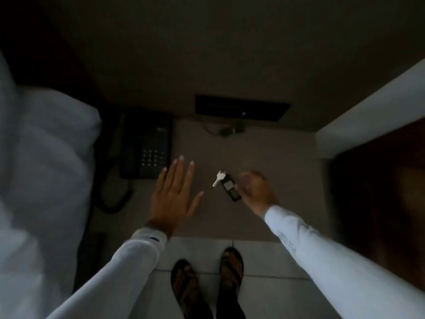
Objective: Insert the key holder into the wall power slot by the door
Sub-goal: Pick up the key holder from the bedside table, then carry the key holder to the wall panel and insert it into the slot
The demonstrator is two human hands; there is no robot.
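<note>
A black rectangular key holder [229, 188] with a small silver key [218, 179] at its upper end lies on the dim beige tabletop [276, 176]. My right hand [256, 189] is just right of it, motion-blurred, with its fingers loosely curled at the holder's right edge and lower end, while the holder itself looks sharp and still. My left hand [176, 194] hovers flat and open over the table, left of the key, fingers spread, holding nothing. No wall power slot or door is in view.
A black desk phone [147, 148] with a coiled cord sits at the table's left. A dark panel [241, 107] is on the wall behind, with a cable and plug below. White bedding [41, 171] lies to the left, dark wood [379, 192] to the right, and my sandalled feet [207, 279] are on floor tiles.
</note>
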